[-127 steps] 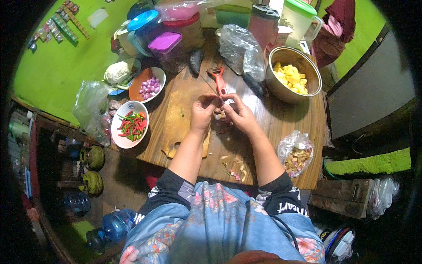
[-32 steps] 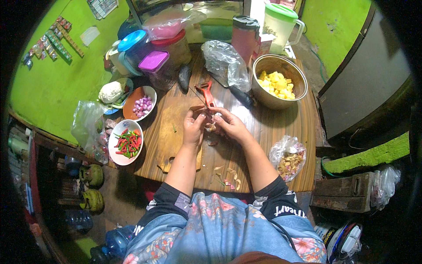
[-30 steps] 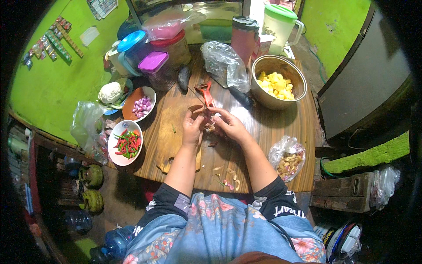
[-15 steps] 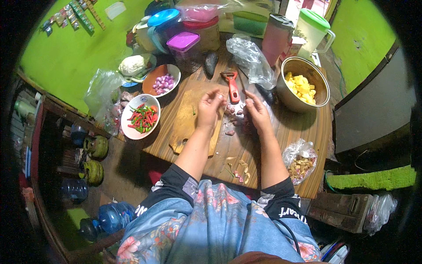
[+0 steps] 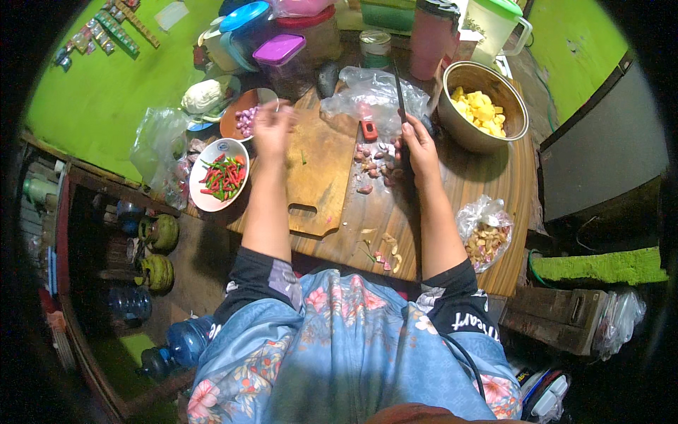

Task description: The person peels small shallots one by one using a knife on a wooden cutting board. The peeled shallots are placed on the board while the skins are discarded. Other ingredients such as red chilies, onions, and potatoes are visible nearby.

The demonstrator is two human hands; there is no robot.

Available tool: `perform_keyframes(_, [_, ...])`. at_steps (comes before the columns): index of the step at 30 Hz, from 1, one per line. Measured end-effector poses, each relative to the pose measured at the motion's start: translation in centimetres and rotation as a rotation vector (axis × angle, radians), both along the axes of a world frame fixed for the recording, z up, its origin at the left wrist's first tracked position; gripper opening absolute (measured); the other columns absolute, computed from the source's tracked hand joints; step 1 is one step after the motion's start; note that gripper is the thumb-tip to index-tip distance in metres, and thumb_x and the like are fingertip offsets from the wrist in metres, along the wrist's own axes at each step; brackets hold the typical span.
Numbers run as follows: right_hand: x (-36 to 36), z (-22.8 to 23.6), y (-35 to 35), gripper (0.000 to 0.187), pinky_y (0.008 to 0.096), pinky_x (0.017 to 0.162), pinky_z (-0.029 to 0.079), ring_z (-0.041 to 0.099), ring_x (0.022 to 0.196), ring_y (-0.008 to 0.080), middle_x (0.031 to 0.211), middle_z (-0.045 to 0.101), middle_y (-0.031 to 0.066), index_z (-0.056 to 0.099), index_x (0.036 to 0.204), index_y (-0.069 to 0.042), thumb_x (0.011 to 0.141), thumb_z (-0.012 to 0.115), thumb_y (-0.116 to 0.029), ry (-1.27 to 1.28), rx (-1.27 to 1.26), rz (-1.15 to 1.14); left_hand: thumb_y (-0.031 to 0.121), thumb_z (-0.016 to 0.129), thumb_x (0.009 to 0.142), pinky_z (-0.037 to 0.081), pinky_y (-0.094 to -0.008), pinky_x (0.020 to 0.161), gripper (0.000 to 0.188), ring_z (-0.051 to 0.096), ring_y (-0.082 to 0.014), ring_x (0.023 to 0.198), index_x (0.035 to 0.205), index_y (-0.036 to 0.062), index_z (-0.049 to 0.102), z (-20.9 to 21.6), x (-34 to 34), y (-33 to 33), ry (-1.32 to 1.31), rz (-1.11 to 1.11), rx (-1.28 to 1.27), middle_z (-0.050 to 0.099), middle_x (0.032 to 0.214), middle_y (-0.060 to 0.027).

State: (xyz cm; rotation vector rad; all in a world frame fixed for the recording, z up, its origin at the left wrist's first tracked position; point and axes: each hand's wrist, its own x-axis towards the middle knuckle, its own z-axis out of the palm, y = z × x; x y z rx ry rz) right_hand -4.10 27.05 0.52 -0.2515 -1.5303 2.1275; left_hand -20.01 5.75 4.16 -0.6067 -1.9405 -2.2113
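My right hand (image 5: 419,148) is closed around the handle of a knife (image 5: 401,92), its dark blade pointing up and away. Below the blade lie several small reddish unpeeled bulbs (image 5: 374,166). My left hand (image 5: 271,134) is over the left side of the table, smeared by motion, and hides part of the bowl of peeled shallots (image 5: 245,122). A wooden cutting board (image 5: 321,173) lies between my hands, with a scrap of green on it. Right of the board, a red peeler (image 5: 369,130) is partly covered by a clear plastic bag (image 5: 378,92).
A white bowl of red and green chillies (image 5: 224,177) stands at left. A metal pot (image 5: 452,127) holds yellow chunks at right; a bag of peelings (image 5: 487,237) sits nearer me. Lidded containers (image 5: 279,53), a tin can (image 5: 375,49) and a green-lidded pitcher (image 5: 494,32) line the back.
My left hand has swung left from over the board to the shallot bowl. The plastic bag has shifted left over the peeler, and the tin can has come into sight. The knife shows more clearly.
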Motion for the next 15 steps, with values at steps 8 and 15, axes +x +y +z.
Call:
perform_keyframes(8, [0.1,-0.3,0.4,0.038,0.0188,0.049,0.040,0.048,0.056,0.0061,0.069,0.054,0.0015,0.046,0.121,-0.005,0.089,0.052,-0.025,-0.056,-0.024,-0.009,0.008,0.060,0.072,0.046,-0.0371,0.076,0.015,0.057,-0.0316,0.083,0.085,0.0030,0.064,-3.7,8.7,8.8,0.423,-0.186,-0.931,0.058,0.090,-0.0165])
perform_keyframes(15, [0.0,-0.4,0.3,0.037,0.0192,0.048,0.042,0.049,0.057,0.0057,0.071,0.054,0.0002,0.048,0.122,-0.010,0.089,0.053,-0.025,-0.054,0.013,-0.042,0.009,0.061,0.075,0.046,-0.0349,0.073,0.010,0.057,-0.0247,0.082,0.085,0.0053,0.063,-4.9,9.0,9.1,0.386,-0.133,-0.785,0.059,0.086,-0.0105])
